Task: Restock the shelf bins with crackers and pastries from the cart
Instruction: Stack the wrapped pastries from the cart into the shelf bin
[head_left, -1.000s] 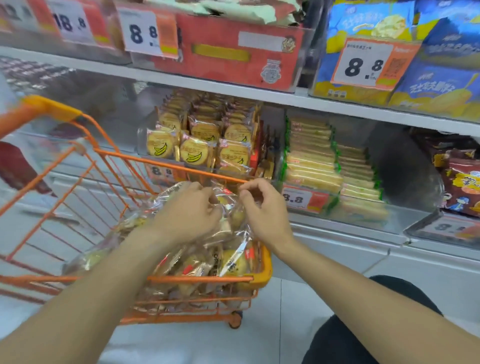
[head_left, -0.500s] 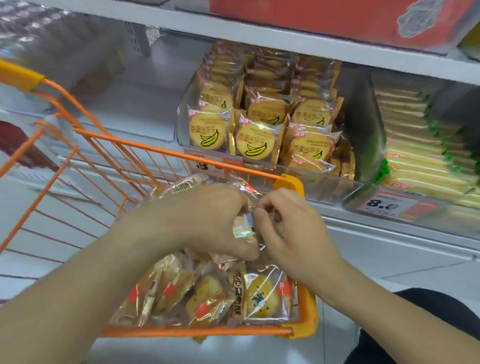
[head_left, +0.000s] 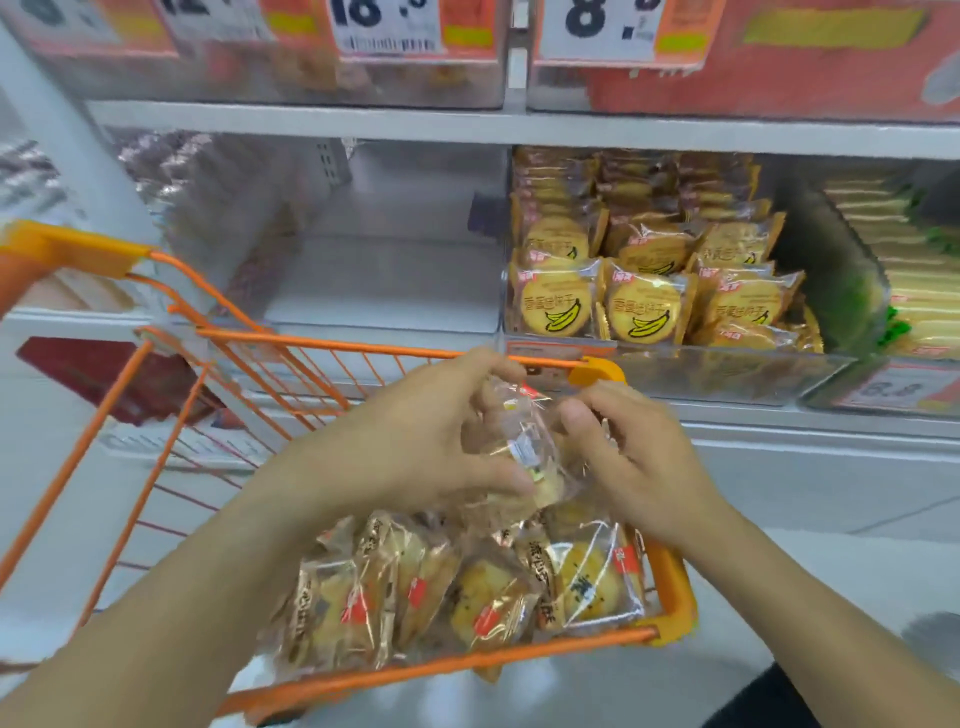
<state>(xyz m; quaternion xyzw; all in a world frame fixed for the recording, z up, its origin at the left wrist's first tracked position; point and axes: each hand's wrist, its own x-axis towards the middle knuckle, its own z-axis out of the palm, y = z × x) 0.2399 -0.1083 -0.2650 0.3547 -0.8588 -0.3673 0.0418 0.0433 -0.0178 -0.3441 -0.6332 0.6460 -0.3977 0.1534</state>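
Now | left hand (head_left: 410, 447) and right hand (head_left: 634, 462) are closing their grip on clear pastry bag (head_left: 524, 447) over orange cart (head_left: 670, 587) | advice: be pulling knot gently, keeping bag above cart.

You see glossy, crinkled clear plastic wrappers (head_left: 524, 452), a cart (head_left: 363, 351) of orange coated wire, a clear hard-plastic bin (head_left: 727, 374), and a smooth matt shelf (head_left: 395, 280).

Price tags (head_left: 387, 23) on upper bins: "18", "8"; lower tag (head_left: 891, 387) "8.8".
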